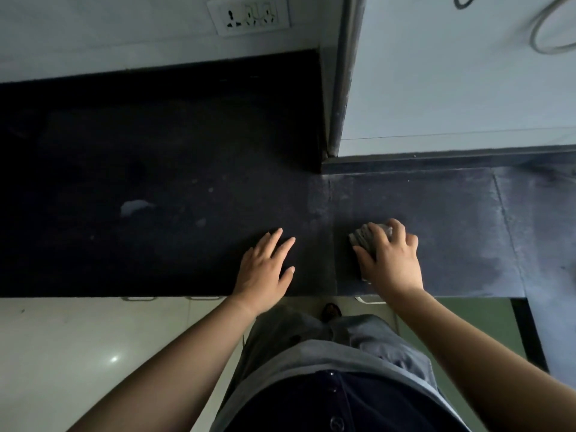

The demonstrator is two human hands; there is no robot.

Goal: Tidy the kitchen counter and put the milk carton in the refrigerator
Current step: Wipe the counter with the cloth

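Nearest the camera is the person's dark shirt (327, 406) with buttons, above grey trousers (311, 335), and a shoe (331, 310) shows on the pale floor (78, 338) below the tabletop's near edge. Both bare forearms reach forward over that edge. On the left, the left hand (263, 269) lies palm down on the dark tabletop (156, 151), its grip apart, fingers spread flat and holding nothing. To the right, the right hand (389, 260) presses down on a crumpled grey cloth (366, 238), its grip clamped over it with fingers curled around the far side and the thumb along the near side; the cloth touches the tabletop and sticks out to the left of the knuckles. Both hands sit near the front edge, somewhat apart from each other. A small white smear (134, 207) lies on the tabletop well to the left of the left hand, with a few fainter specks between. Around the right hand the surface looks paler and streaked, with a seam running across it to the right. Behind, a white wall carries a socket plate (249, 14), and a grey vertical frame (339, 76) meets the tabletop beside a pale panel. No milk carton is in view.
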